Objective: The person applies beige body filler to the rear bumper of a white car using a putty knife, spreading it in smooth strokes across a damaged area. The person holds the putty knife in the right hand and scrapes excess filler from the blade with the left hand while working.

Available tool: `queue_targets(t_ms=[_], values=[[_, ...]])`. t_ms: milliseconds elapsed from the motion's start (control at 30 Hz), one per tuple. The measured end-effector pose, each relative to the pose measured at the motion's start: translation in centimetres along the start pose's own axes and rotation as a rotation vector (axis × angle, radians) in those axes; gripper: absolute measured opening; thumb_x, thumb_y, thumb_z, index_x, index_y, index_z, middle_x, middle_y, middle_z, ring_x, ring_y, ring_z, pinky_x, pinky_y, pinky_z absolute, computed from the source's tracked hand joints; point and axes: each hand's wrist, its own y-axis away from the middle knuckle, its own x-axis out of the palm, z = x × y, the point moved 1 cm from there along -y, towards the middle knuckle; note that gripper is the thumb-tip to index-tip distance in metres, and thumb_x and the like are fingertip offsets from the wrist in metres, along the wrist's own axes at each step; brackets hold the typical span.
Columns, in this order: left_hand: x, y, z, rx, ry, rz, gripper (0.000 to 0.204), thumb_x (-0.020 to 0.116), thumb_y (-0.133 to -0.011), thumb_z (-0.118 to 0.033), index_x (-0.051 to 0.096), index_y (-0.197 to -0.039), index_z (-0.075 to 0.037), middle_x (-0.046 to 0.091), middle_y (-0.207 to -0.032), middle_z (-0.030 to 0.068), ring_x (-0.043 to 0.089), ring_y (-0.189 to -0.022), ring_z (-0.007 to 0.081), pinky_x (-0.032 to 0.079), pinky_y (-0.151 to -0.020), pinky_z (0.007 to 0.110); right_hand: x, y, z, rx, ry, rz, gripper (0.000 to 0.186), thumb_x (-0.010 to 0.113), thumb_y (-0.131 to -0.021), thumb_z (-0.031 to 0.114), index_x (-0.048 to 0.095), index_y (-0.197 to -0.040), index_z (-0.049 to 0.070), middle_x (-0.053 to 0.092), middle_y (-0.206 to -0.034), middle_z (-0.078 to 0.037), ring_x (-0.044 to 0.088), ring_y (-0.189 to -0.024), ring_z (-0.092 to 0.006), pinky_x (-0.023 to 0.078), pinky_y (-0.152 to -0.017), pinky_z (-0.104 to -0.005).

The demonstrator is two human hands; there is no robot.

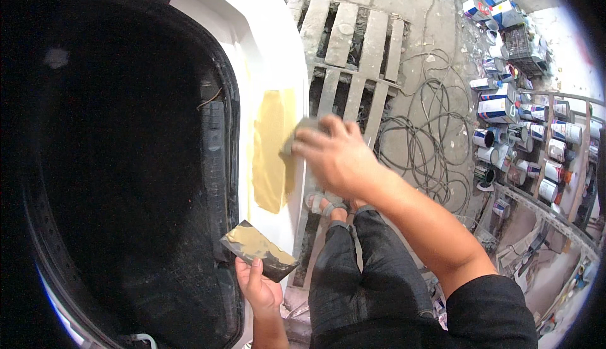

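Observation:
My left hand grips a dark flat mixing board by its lower edge, thumb on top. Tan body filler is smeared over the board. My right hand, slightly blurred, has its fingers closed round a grey putty spreader. That spreader is at the right edge of a tan filler patch on a white car body panel; whether it touches the filler I cannot tell. The patch is long and upright, its surface uneven. The board is just below the patch.
Left of the panel is the car's dark opening, edged by a black rubber seal. Wooden pallets lie on the floor beside the car. Coiled hoses or cables lie further right, near shelving with several paint cans.

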Motion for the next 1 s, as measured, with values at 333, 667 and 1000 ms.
queue_targets(t_ms=[333,667,1000], values=[[0.6,0.2,-0.1,0.003,-0.004,0.005,0.036,0.058,-0.097,0.001,0.052,-0.133,0.001,0.062,-0.132,0.0153,0.060,-0.122,0.0255,0.044,-0.112,0.044,3.6,-2.4,-2.1,0.033,-0.071,-0.299,0.049,0.056,-0.094,0.014,0.059,-0.143,0.021,0.055,-0.149,-0.005,0.049,-0.132,-0.0417,0.045,-0.102,-0.0589],[2.1,0.9,-0.7,0.024,-0.053,0.026,0.040,0.058,-0.097,0.000,0.050,-0.136,0.004,0.060,-0.135,0.0168,0.058,-0.125,0.0269,0.041,-0.114,0.044,-0.9,-1.6,-3.0,0.183,-0.221,-0.337,0.045,0.058,-0.094,0.013,0.062,-0.139,0.018,0.055,-0.149,-0.008,0.051,-0.130,-0.0453,0.046,-0.102,-0.0607],[2.4,1.0,-1.1,0.063,-0.115,0.056,0.045,0.057,-0.100,-0.003,0.046,-0.143,0.001,0.060,-0.137,0.0168,0.059,-0.127,0.0283,0.044,-0.113,0.045,8.2,9.4,8.7,0.131,-0.242,-0.306,0.057,0.069,-0.079,0.014,0.061,-0.135,0.013,0.056,-0.140,-0.011,0.051,-0.125,-0.0445,0.044,-0.093,-0.0539]])
